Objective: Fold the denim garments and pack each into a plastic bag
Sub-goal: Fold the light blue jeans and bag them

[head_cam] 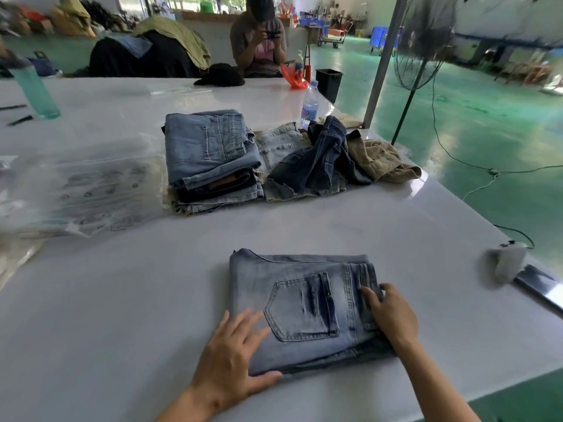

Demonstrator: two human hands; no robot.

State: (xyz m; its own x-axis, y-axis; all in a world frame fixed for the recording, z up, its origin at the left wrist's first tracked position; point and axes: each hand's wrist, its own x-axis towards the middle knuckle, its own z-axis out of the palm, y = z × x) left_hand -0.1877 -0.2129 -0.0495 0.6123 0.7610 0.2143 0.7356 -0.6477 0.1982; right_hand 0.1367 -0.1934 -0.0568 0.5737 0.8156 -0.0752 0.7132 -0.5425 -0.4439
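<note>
Pressing the left hand flat, fingers spread, on the folded jeans (lying at the near edge of the white table); curling the right hand over the waistband edge, gripping it.

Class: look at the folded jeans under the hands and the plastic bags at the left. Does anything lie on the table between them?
Nothing visible does. The jeans lie under both hands, and bare table runs from them to the bags. The denim stack sits beyond that path.
</note>
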